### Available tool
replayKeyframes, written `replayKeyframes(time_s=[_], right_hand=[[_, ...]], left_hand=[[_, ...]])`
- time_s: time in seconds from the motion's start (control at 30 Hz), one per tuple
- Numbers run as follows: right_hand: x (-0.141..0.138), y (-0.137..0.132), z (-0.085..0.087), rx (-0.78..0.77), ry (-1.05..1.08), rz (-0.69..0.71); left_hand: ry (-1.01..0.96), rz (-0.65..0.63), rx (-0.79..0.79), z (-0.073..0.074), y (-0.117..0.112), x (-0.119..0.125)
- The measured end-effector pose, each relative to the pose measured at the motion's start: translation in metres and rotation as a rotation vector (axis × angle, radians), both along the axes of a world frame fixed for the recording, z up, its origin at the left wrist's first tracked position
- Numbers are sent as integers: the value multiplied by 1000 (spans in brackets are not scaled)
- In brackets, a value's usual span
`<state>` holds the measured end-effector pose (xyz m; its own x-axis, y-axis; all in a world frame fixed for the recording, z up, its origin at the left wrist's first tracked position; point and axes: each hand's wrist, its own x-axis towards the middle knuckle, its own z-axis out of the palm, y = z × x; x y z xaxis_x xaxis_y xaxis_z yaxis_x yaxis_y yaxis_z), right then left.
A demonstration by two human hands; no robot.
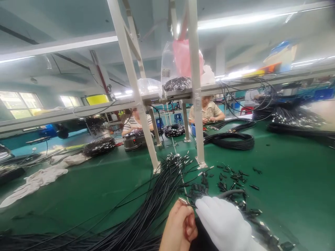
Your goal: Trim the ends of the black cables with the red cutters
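Note:
My left hand (180, 223) is bare and closed, its thumb and forefinger pinching a small metal cable connector (184, 201). A short dark piece runs from that connector toward my right hand (224, 220), which wears a white glove. The gloved fingers are pressed together against the dark piece, and they hide whatever is between them. Just left of my hands, a thick bundle of black cables (154, 198) stretches across the table, its metal-tipped ends gathered farther back. Small black connector housings (231, 176) lie scattered beyond and to the right of the glove.
White shelf posts (200, 139) rise from the green table (295, 181). Coiled black cables (232, 141) lie behind them, with another cable coil (99, 146) at left. A white cloth (39, 181) rests on the left side. Two people sit across the table; one is a seated person (206, 111) in stripes.

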<state>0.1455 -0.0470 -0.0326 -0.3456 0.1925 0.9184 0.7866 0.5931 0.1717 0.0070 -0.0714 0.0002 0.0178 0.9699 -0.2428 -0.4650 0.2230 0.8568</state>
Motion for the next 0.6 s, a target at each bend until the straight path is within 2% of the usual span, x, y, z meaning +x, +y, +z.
replayKeyframes(time_s=[0.07, 0.17, 0.33, 0.43, 0.5, 0.6], right_hand=[[-1, -2, 1, -51, 29, 48], [-3, -4, -1, -253, 70, 122], [-4, -9, 3, -750, 94, 193], [-3, -12, 16, -1178, 197, 261], [-3, -13, 26, -1401, 309, 376], [-4, -11, 36, -1522, 407, 519]], left_hand=[[12, -2, 34, 1, -1, -1], [85, 16, 126, -4, -1, -1], [184, 5, 202, -14, 0, -1], [309, 13, 308, -11, -2, -2], [433, -6, 397, -6, -4, -5], [562, -65, 464, 2, -9, -8]])
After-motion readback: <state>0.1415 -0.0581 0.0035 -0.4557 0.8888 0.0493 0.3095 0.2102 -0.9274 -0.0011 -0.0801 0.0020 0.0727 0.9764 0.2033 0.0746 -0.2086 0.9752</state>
